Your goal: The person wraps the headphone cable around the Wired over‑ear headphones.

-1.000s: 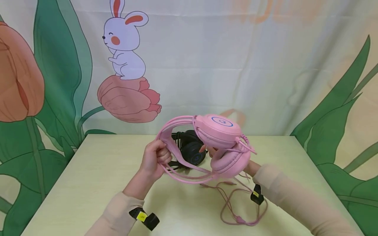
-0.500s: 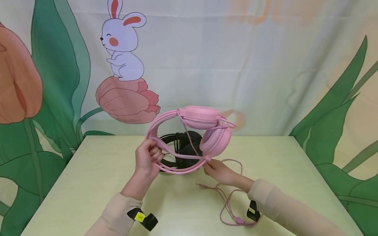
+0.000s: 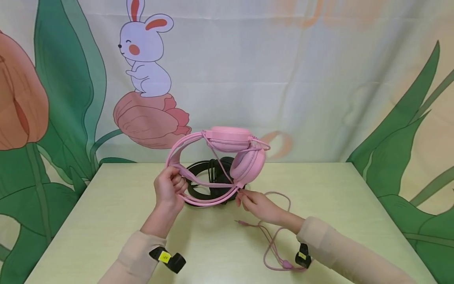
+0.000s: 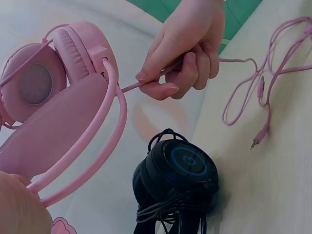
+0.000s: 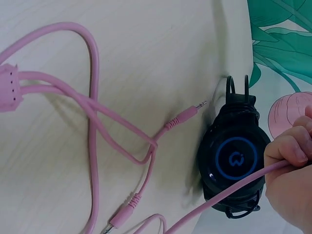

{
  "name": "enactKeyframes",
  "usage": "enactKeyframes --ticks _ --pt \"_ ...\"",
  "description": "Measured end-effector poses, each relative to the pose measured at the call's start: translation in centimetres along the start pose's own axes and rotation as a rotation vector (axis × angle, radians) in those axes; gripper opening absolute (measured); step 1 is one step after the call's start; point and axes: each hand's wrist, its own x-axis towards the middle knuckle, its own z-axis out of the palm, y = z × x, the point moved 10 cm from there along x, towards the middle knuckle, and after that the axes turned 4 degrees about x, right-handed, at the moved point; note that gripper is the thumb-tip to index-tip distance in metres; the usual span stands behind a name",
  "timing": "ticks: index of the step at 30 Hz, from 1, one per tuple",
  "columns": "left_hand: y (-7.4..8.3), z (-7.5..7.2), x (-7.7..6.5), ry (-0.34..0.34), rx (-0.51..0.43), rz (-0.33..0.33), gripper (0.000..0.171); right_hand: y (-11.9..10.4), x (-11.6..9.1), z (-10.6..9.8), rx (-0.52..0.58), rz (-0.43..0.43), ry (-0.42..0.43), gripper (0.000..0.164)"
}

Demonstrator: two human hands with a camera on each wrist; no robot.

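Observation:
Pink over-ear headphones [image 3: 228, 135] are held up above the table in the head view, ear cups to the right. My left hand [image 3: 170, 190] grips them by the headband, fingers curled round it. A thin pink cord runs across the ear cups and between them. Just below the lower cup, my right hand [image 3: 260, 206] pinches the pink cable [image 5: 219, 197] between thumb and forefinger. In the left wrist view the cable passes through that hand and trails onto the table. Black headphones [image 4: 187, 168] with their own cable bundled round them lie behind the pink pair.
The pale table [image 3: 319, 189] backs onto a printed curtain [image 3: 248, 79] with a rabbit and tulips. Loose loops of pink cable lie at the right front, with a splitter block [image 5: 8, 87] and two plugs, one a metal-tipped pink plug [image 5: 184, 117].
The pink headphones have moved left with my left hand and tipped so the cup's logo no longer shows. My right hand came out from behind the cups to below them, pinching the cable.

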Motion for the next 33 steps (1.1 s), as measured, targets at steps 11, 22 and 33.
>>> enactKeyframes --ticks 11,22,33 --pt "0.6 -1.3 0.2 0.097 0.027 0.053 0.037 -0.8 -0.3 -0.2 -0.019 -0.031 0.028 0.034" --pt "2.1 -3.8 0.6 0.289 0.073 0.134 0.03 -2.7 -2.1 0.0 -0.147 -0.125 -0.015 0.025" --pt "2.4 -5.2 0.4 0.359 0.119 0.147 0.024 -6.9 -3.4 -0.6 -0.222 -0.33 -0.126 0.02"
